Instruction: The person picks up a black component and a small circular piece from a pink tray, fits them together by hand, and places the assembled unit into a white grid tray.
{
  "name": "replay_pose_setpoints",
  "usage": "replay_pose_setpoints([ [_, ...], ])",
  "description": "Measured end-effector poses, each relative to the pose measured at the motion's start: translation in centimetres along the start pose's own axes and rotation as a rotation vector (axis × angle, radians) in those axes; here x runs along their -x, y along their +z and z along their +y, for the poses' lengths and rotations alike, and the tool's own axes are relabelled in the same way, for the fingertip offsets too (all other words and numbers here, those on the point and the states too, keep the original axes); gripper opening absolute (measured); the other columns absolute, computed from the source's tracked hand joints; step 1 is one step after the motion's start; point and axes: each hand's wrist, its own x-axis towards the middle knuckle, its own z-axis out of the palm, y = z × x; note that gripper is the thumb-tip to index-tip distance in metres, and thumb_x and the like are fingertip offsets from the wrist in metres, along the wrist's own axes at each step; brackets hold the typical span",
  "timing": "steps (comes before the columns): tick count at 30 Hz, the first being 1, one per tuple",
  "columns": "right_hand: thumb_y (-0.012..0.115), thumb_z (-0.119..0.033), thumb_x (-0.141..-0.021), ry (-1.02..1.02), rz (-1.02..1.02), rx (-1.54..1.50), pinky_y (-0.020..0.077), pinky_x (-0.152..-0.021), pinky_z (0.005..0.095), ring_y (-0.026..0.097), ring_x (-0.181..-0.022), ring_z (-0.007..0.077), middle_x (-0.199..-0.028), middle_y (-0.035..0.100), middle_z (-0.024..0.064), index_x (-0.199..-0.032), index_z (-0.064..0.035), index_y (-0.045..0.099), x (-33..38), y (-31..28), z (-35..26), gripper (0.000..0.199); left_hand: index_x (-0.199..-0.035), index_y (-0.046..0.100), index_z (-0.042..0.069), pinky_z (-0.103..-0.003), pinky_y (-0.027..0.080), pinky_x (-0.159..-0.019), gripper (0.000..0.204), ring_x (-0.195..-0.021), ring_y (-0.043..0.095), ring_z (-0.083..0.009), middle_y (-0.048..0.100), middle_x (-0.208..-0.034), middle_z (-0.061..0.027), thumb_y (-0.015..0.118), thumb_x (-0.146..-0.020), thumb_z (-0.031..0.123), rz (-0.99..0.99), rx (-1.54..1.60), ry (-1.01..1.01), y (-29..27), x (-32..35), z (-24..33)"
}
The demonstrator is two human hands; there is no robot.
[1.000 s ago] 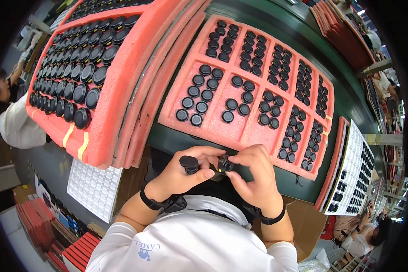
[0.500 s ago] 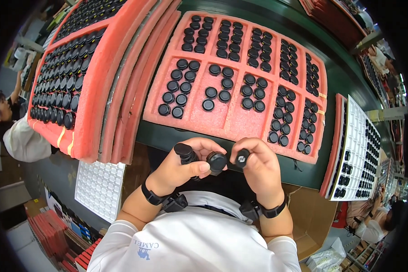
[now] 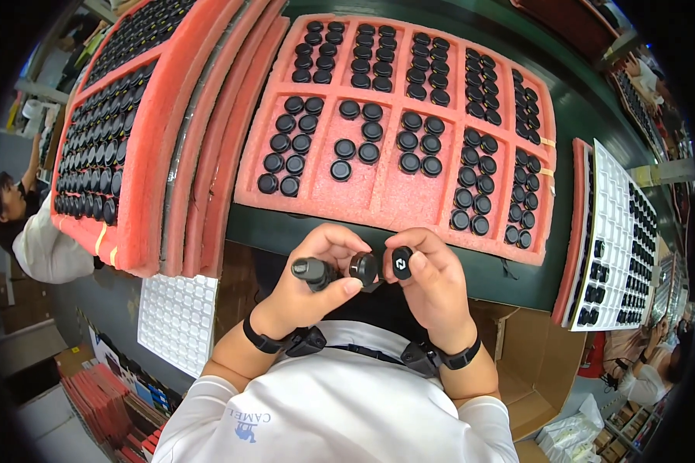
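My left hand [image 3: 316, 266] is closed around a stubby black cylinder [image 3: 312, 271] and a round black capped piece [image 3: 363, 268], held between thumb and fingers. A small round black cap with a white mark [image 3: 401, 263] is pinched in my right hand [image 3: 434, 279], close beside the capped piece. Whether the two pieces touch is hard to tell. Both hands are just in front of a pink foam tray [image 3: 347, 207], whose compartments hold rows of similar black round pieces [image 3: 421, 163].
Stacked pink foam trays [image 3: 150, 154] full of black pieces stand on edge at left. A white moulded tray [image 3: 176, 320] lies below them. Another white tray [image 3: 606, 231] with black pieces is at right, above an open cardboard box [image 3: 529, 363]. A person [image 3: 50, 231] is at far left.
The cap in my right hand has turned, so its marked face shows more fully. The cylinder and capped piece in my left hand have tilted. The view has shifted slightly.
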Motion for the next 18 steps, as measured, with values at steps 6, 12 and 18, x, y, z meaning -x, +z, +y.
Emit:
replay_pose_setpoints([
  [6,0.052,-0.024,-0.093,-0.322,0.054,0.702,0.0404,-0.070,0.0238,0.049,-0.076,0.0118,-0.088,0.053,0.0052,-0.111,0.0031,0.051,0.5,0.4,0.2,0.033,-0.109,0.039,0.002,-0.026,0.044,-0.070,0.039,-0.079,0.051,-0.0147,0.052,-0.094,-0.0129,0.064,-0.080,0.008,-0.017,-0.326,0.159,0.3,0.4,-0.6],
  [12,0.050,-0.011,-0.093,-0.463,0.036,0.816,0.0391,-0.065,0.0224,0.045,-0.071,0.0087,-0.082,0.050,0.0011,-0.105,-0.0009,0.053,-0.2,0.9,1.4,0.016,-0.110,0.038,0.003,-0.028,0.044,-0.072,0.040,-0.081,0.051,-0.0168,0.050,-0.095,-0.0139,0.063,-0.078,0.003,-0.087,-0.503,0.261,0.6,0.3,-0.6],
  [18,0.045,-0.012,-0.094,-0.417,-0.024,0.558,0.0368,-0.064,0.0222,0.042,-0.071,0.0085,-0.087,0.049,0.0041,-0.106,-0.0018,0.046,-0.5,0.9,2.2,0.016,-0.109,0.038,0.005,-0.029,0.044,-0.071,0.040,-0.081,0.051,-0.0180,0.050,-0.095,-0.0138,0.062,-0.077,0.002,-0.102,-0.416,0.263,0.4,0.4,-0.5],
])
